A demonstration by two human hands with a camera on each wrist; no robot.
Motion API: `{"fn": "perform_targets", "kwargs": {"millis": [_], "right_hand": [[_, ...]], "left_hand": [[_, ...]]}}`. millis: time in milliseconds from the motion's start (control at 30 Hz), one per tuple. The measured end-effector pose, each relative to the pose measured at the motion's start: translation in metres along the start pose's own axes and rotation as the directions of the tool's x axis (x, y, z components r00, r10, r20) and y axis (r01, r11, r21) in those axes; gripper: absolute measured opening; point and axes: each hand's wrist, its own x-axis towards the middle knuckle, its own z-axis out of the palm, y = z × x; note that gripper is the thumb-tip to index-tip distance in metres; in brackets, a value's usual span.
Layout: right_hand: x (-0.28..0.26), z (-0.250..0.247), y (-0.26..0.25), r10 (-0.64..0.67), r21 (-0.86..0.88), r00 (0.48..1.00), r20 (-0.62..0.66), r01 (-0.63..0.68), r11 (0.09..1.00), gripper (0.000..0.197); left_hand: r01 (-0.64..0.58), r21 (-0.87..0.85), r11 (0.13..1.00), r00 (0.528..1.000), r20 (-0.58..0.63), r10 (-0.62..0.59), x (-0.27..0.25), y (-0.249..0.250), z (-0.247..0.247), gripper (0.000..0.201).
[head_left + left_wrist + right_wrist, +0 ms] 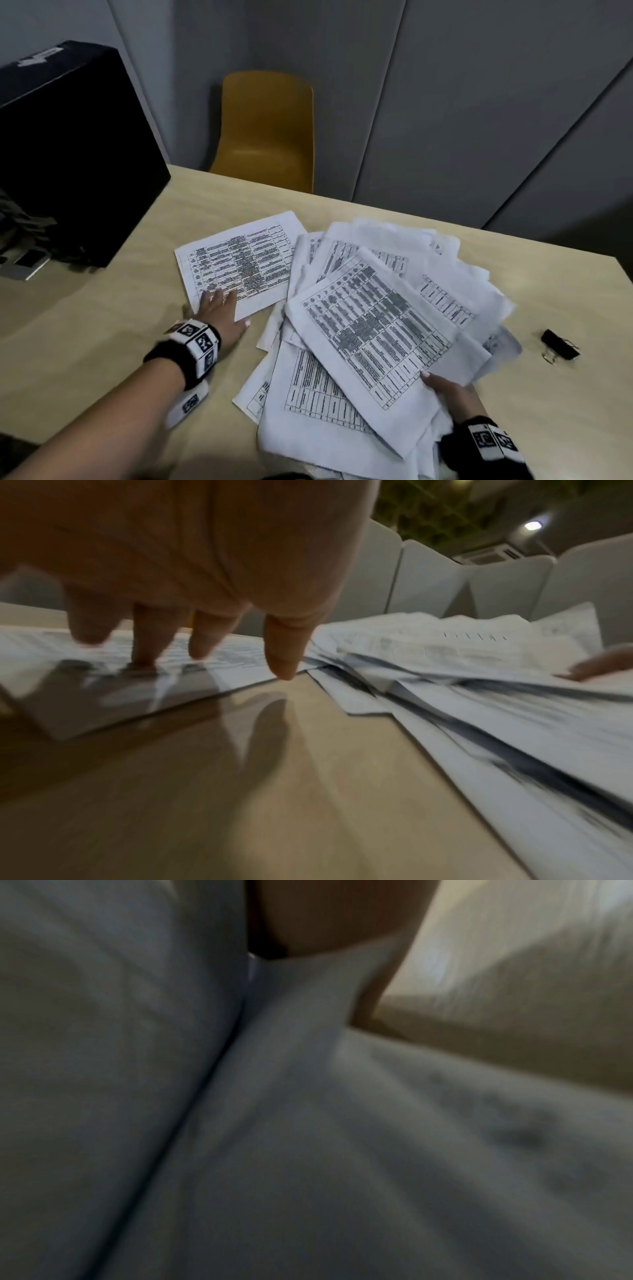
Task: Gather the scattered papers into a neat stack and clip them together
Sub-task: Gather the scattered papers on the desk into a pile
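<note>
Several printed sheets lie in a loose, fanned pile of papers [373, 318] on the beige table [102, 325]. One single sheet [239, 263] lies apart at the left. My left hand [219, 311] rests flat on that sheet's near corner, fingers [143, 642] straight and spread. My right hand [452, 390] grips the near right edge of the pile, thumb on top of the uppermost sheet, other fingers hidden under the paper. A black binder clip [560, 344] lies on the table to the right of the pile. The right wrist view is blurred paper [308, 1123].
A large black box [72, 147] stands on the table's far left, with small items [27, 263] in front of it. A mustard-yellow chair [267, 126] sits behind the far table edge. Grey wall panels [445, 102] close off the back.
</note>
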Motion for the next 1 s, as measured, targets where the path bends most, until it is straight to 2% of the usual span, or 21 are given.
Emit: {"fn": "perform_targets", "kwargs": {"millis": [67, 133, 233, 300, 367, 400, 467, 533, 567, 633, 700, 733, 833, 933, 1000], "right_hand": [[-0.003, -0.004, 0.000, 0.056, 0.030, 0.998, 0.031, -0.056, 0.998, 0.031], [-0.009, -0.006, -0.004, 0.119, 0.098, 0.989, 0.084, -0.127, 0.987, 0.020], [-0.014, -0.003, -0.008, 0.155, 0.142, 0.985, 0.080, -0.165, 0.976, 0.024], [-0.014, -0.002, -0.009, 0.151, 0.097, 0.987, 0.049, -0.155, 0.983, 0.024], [-0.010, -0.006, -0.009, 0.138, 0.071, 0.990, 0.025, -0.140, 0.988, 0.019], [-0.011, -0.005, -0.009, 0.154, 0.068, 0.988, 0.016, -0.155, 0.986, 0.020], [-0.011, -0.003, -0.006, 0.163, 0.078, 0.986, 0.020, -0.165, 0.983, 0.026], [-0.008, -0.002, -0.002, 0.170, 0.126, 0.985, 0.024, -0.171, 0.977, 0.041], [-0.010, -0.002, -0.002, 0.183, 0.140, 0.983, 0.037, -0.186, 0.973, 0.048], [-0.014, -0.001, -0.003, 0.213, 0.157, 0.975, 0.063, -0.221, 0.963, 0.038], [-0.015, -0.002, -0.003, 0.217, 0.191, 0.972, 0.090, -0.230, 0.954, 0.024], [-0.014, -0.003, -0.004, 0.209, 0.201, 0.972, 0.109, -0.227, 0.953, 0.023], [-0.015, -0.004, -0.006, 0.186, 0.201, 0.972, 0.144, -0.213, 0.956, 0.020], [-0.014, -0.007, -0.006, 0.180, 0.228, 0.974, 0.137, -0.208, 0.951, 0.020], [-0.014, -0.007, -0.005, 0.183, 0.257, 0.974, 0.135, -0.212, 0.943, 0.025]], "left_hand": [[-0.042, 0.047, 0.998, 0.997, 0.069, 0.038, -0.015, -0.005, 0.006, 0.074], [-0.068, 0.104, 0.992, 0.995, 0.078, 0.060, -0.033, -0.001, 0.013, 0.071], [-0.131, 0.207, 0.969, 0.990, 0.085, 0.116, -0.065, 0.009, 0.028, 0.070], [-0.196, 0.268, 0.943, 0.980, 0.079, 0.182, -0.084, 0.013, 0.038, 0.070], [-0.238, 0.227, 0.944, 0.971, 0.019, 0.240, -0.089, 0.013, 0.039, 0.069], [-0.231, 0.137, 0.963, 0.970, -0.037, 0.238, -0.086, 0.012, 0.036, 0.068], [-0.184, -0.104, 0.977, 0.968, -0.192, 0.162, -0.067, 0.007, 0.027, 0.068], [-0.052, -0.230, 0.972, 0.947, -0.320, -0.025, -0.042, -0.005, 0.018, 0.081], [0.061, -0.281, 0.958, 0.934, -0.322, -0.154, -0.032, -0.013, 0.015, 0.093], [0.250, -0.420, 0.873, 0.899, -0.235, -0.370, -0.019, -0.026, 0.010, 0.119], [0.324, -0.483, 0.814, 0.876, -0.173, -0.451, -0.015, -0.034, 0.009, 0.134], [0.332, -0.503, 0.798, 0.873, -0.157, -0.462, -0.014, -0.037, 0.008, 0.135], [0.324, -0.597, 0.735, 0.888, -0.076, -0.453, -0.011, -0.041, 0.000, 0.116], [0.241, -0.635, 0.734, 0.919, -0.094, -0.383, -0.008, -0.048, -0.001, 0.066], [0.102, -0.761, 0.640, 0.933, -0.150, -0.328, -0.011, -0.048, -0.006, 0.039]]}}
